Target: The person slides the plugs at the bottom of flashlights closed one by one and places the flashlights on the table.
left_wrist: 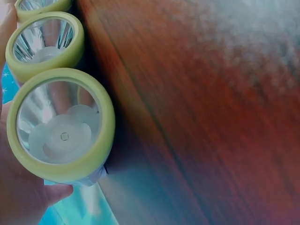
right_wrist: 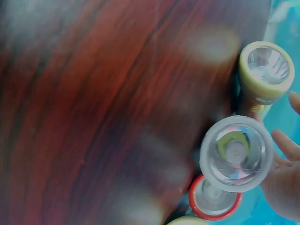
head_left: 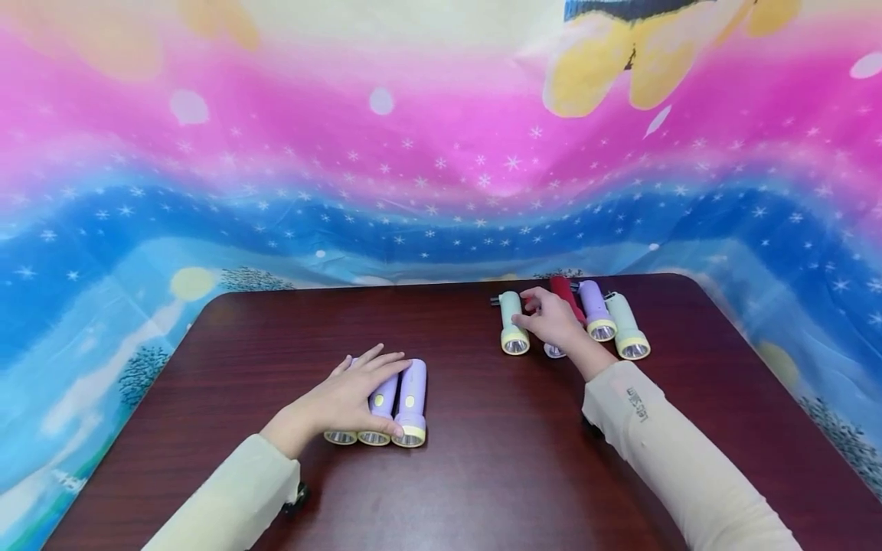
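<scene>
Three purple flashlights with yellow rims, the rightmost flashlight (head_left: pixel 414 390) fully in sight, lie side by side on the dark wooden table. My left hand (head_left: pixel 344 394) rests over them with spread fingers and covers much of the left and middle ones. Its thumb reaches the rightmost one's head. At the back right, my right hand (head_left: pixel 551 317) is beside a pale green flashlight (head_left: pixel 511 310), thumb and fingertips right at its side. Partly hidden beneath that hand is a white-rimmed flashlight (right_wrist: pixel 236 152), and a red flashlight (head_left: pixel 565 295) shows behind it.
To the right of the right hand lie another purple flashlight (head_left: pixel 594 306) and a second pale green flashlight (head_left: pixel 625 321). Metal plug prongs stick out from several flashlights' tails. A patterned cloth (head_left: pixel 427 184) hangs along the back and sides of the table (head_left: pixel 468 474).
</scene>
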